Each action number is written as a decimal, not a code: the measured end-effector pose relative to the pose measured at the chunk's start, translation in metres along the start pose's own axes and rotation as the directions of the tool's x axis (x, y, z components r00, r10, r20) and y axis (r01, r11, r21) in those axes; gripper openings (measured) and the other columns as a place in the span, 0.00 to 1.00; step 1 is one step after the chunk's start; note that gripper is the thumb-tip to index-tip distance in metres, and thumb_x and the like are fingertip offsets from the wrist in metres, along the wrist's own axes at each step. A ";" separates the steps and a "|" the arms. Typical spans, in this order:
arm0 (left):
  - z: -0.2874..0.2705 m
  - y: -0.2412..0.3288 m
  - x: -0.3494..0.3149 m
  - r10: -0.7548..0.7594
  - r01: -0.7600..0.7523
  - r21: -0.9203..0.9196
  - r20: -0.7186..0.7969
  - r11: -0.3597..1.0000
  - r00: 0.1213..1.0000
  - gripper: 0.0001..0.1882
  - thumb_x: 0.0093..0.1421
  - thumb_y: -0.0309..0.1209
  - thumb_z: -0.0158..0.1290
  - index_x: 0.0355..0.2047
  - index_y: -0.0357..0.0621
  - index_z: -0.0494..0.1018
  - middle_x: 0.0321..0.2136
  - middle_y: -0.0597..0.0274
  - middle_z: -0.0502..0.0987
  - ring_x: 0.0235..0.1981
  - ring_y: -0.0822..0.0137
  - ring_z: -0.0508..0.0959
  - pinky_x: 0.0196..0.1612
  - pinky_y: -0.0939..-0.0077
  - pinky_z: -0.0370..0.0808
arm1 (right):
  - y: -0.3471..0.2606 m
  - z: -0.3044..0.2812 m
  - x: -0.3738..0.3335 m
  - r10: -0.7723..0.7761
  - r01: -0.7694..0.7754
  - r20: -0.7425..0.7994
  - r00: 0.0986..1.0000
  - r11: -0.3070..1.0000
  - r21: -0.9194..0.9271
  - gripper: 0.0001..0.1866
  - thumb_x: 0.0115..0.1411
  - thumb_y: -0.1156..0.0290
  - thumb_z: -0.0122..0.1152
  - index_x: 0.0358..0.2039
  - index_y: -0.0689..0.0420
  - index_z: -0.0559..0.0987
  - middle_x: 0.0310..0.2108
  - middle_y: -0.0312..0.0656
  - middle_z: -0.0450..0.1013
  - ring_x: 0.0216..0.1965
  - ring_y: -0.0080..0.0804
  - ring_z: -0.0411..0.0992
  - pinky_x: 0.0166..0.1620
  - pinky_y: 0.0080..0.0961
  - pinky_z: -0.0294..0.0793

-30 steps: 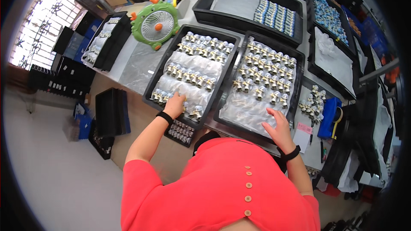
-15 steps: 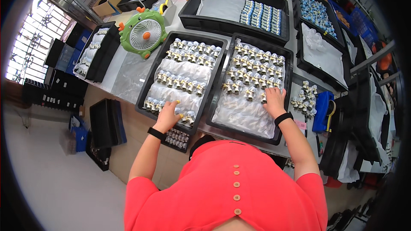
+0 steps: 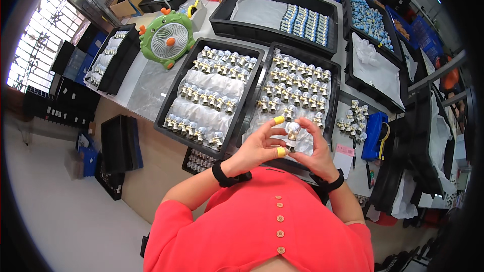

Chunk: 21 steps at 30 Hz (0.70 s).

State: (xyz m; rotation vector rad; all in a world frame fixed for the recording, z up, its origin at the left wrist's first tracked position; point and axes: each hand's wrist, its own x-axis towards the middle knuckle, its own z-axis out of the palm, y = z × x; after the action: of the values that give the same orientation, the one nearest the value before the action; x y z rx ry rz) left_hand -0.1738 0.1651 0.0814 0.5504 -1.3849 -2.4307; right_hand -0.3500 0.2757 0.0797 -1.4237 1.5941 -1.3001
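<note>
My R hand (image 3: 318, 154) had a figurine (image 3: 292, 133) btwn thumb & fingers; L hand (image 3: 255, 147), fingers parted, was beside it, nr blk tray (image 3: 335, 88).

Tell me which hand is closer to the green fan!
Left. In the picture, the left hand is below and right of the green fan; the right hand is also below it, but farther right.

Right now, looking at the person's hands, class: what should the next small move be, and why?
Probably the left hand should close on the figurine: the right hand holds it, the left thumb and forefinger stand apart beside it, and the nearest row in the left tray has a gap.
</note>
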 end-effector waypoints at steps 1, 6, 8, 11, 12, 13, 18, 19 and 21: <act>0.006 0.001 0.001 0.009 -0.009 0.006 0.018 1.000 1.000 0.37 0.56 0.21 0.55 0.62 0.45 0.48 0.52 0.57 0.63 0.47 0.67 0.71 0.50 0.73 0.71 | 0.000 0.001 -0.005 -0.015 0.015 -0.014 1.000 1.000 0.021 0.40 0.41 0.75 0.68 0.57 0.56 0.62 0.52 0.42 0.65 0.56 0.36 0.61 0.59 0.31 0.57; 0.019 -0.003 0.001 0.021 -0.024 0.057 0.037 0.998 0.999 0.34 0.57 0.21 0.53 0.61 0.43 0.50 0.52 0.56 0.63 0.49 0.66 0.71 0.50 0.71 0.72 | -0.005 0.004 -0.017 -0.176 0.170 -0.051 0.983 0.979 -0.111 0.43 0.41 0.76 0.68 0.59 0.56 0.59 0.52 0.41 0.65 0.53 0.40 0.61 0.57 0.34 0.59; 0.021 -0.004 -0.001 0.020 -0.022 0.064 0.027 0.998 0.999 0.32 0.57 0.21 0.52 0.60 0.43 0.52 0.51 0.56 0.64 0.48 0.66 0.72 0.49 0.71 0.72 | -0.008 0.003 -0.018 -0.260 0.246 -0.038 0.965 0.946 -0.211 0.45 0.40 0.77 0.68 0.60 0.55 0.59 0.52 0.41 0.65 0.52 0.42 0.60 0.55 0.36 0.59; 0.022 -0.004 -0.001 0.028 -0.029 0.021 0.033 0.999 0.999 0.30 0.59 0.22 0.51 0.59 0.44 0.53 0.49 0.57 0.66 0.47 0.66 0.73 0.48 0.71 0.73 | -0.010 0.004 -0.020 -0.280 0.264 -0.042 0.959 0.937 -0.229 0.47 0.39 0.77 0.69 0.61 0.55 0.57 0.52 0.40 0.65 0.53 0.42 0.59 0.56 0.37 0.58; 0.022 -0.003 -0.001 0.024 -0.023 -0.007 0.039 1.000 0.999 0.29 0.59 0.23 0.51 0.59 0.44 0.53 0.49 0.57 0.67 0.47 0.65 0.73 0.48 0.71 0.73 | -0.010 0.004 -0.020 -0.280 0.264 -0.046 0.959 0.941 -0.213 0.47 0.39 0.77 0.69 0.61 0.55 0.57 0.52 0.40 0.65 0.53 0.42 0.59 0.56 0.38 0.58; 0.022 -0.003 -0.002 0.020 -0.019 -0.035 0.042 0.999 0.999 0.29 0.59 0.24 0.51 0.59 0.44 0.54 0.49 0.57 0.67 0.46 0.65 0.74 0.48 0.71 0.73 | -0.010 0.005 -0.020 -0.279 0.265 -0.047 0.959 0.944 -0.197 0.48 0.39 0.77 0.69 0.61 0.55 0.56 0.52 0.41 0.65 0.53 0.42 0.59 0.57 0.38 0.58; 0.020 0.002 -0.006 -0.006 0.007 -0.043 0.027 0.999 1.000 0.27 0.61 0.27 0.50 0.58 0.45 0.55 0.49 0.55 0.69 0.45 0.64 0.75 0.48 0.72 0.73 | -0.011 0.008 -0.017 -0.276 0.267 -0.025 0.961 0.946 -0.185 0.51 0.39 0.77 0.71 0.63 0.54 0.52 0.50 0.44 0.65 0.52 0.39 0.63 0.57 0.36 0.58; 0.020 0.003 -0.006 -0.004 0.005 -0.043 0.024 0.999 1.000 0.26 0.61 0.27 0.50 0.58 0.45 0.55 0.50 0.54 0.68 0.45 0.64 0.75 0.48 0.72 0.73 | -0.010 0.009 -0.016 -0.277 0.268 -0.023 0.961 0.946 -0.183 0.51 0.39 0.77 0.71 0.63 0.54 0.52 0.50 0.44 0.66 0.52 0.39 0.63 0.57 0.36 0.59; 0.019 0.002 -0.007 0.014 -0.013 -0.040 0.013 0.999 1.000 0.27 0.61 0.27 0.50 0.58 0.43 0.55 0.49 0.55 0.69 0.46 0.65 0.75 0.48 0.72 0.73 | -0.008 0.010 -0.016 -0.276 0.268 -0.030 0.961 0.950 -0.158 0.50 0.39 0.78 0.70 0.62 0.55 0.53 0.50 0.44 0.66 0.52 0.40 0.62 0.57 0.37 0.58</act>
State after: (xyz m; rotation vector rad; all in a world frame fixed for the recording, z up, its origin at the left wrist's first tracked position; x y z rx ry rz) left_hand -0.1768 0.1817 0.0931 0.5143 -1.3383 -2.4501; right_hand -0.3343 0.2889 0.0819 -1.7684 1.6016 -1.4038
